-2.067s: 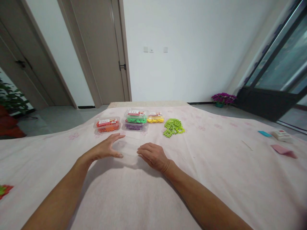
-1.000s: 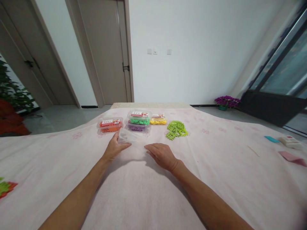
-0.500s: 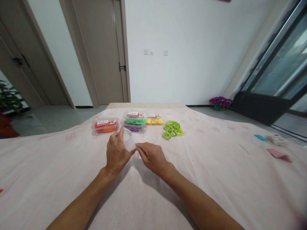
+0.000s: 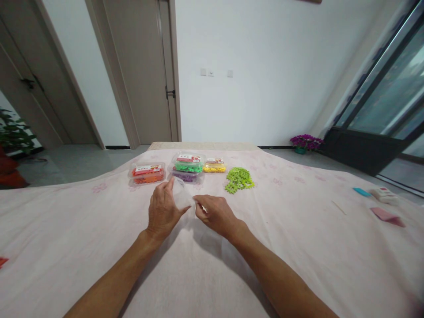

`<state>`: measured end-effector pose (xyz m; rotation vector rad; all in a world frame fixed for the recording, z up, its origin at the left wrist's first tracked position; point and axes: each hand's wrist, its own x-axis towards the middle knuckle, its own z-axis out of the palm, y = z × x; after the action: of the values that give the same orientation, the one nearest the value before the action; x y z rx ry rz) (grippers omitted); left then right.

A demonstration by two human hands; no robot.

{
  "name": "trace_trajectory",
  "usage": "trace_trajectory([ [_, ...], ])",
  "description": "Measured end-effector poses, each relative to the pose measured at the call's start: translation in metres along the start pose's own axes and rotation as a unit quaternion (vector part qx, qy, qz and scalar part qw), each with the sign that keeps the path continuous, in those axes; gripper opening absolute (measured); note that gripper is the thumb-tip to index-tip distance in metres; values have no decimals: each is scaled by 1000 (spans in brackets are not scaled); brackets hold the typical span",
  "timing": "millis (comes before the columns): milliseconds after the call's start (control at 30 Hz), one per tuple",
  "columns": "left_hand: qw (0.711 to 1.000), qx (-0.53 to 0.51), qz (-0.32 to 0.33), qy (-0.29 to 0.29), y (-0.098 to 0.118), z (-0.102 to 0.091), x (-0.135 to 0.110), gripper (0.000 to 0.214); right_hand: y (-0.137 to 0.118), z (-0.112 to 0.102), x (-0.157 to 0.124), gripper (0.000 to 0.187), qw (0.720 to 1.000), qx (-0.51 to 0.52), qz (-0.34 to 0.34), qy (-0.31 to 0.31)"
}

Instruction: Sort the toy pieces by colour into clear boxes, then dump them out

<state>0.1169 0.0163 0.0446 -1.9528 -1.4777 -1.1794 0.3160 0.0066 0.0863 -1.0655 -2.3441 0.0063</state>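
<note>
A small translucent plastic bag [image 4: 180, 194] is held up between my two hands, just above the cloth. My left hand [image 4: 163, 209] grips its left side, with the thumb along the lower edge and the fingers behind. My right hand [image 4: 213, 212] pinches its right corner between thumb and fingertips. I make out nothing inside the bag. Beyond my hands are clear boxes of coloured pieces: an orange box [image 4: 146, 174], a green box [image 4: 188, 164] resting on a purple box [image 4: 186, 177], and a yellow box [image 4: 214, 166]. Loose lime-green pieces [image 4: 239, 179] lie heaped to their right.
A pale pink flowered cloth [image 4: 291, 247] covers the table. At the right lie a blue item [image 4: 361, 192], a whitish box-like item [image 4: 384, 195], a pink piece [image 4: 387, 216] and a thin stick [image 4: 338, 207]. Something red [image 4: 2, 261] shows at the left edge.
My right hand has shifted slightly right, drawing the pinched corner away from my left thumb. My left hand keeps its hold. The whole view has drifted a little.
</note>
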Motion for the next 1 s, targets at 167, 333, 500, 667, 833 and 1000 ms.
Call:
trace_trajectory([
  [167,999,-31,22,8,-11,3,-7,103,11,7,0,19,996,24,52,73],
  [333,999,-47,25,3,-15,4,-9,105,11,16,-3,14,991,-34,21,131],
  [500,999,-43,30,9,-3,2,-11,103,-2,14,-3,10,988,-93,32,120],
  [667,997,-27,70,10,14,-1,-16,98,-17,5,0,42,992,-96,75,41],
  [833,995,-29,95,1,24,-2,-19,93,-17,1,0,43,988,-105,104,-36],
  [1000,992,-35,117,13,24,1,-20,86,-12,-1,0,40,986,-109,118,-42],
])
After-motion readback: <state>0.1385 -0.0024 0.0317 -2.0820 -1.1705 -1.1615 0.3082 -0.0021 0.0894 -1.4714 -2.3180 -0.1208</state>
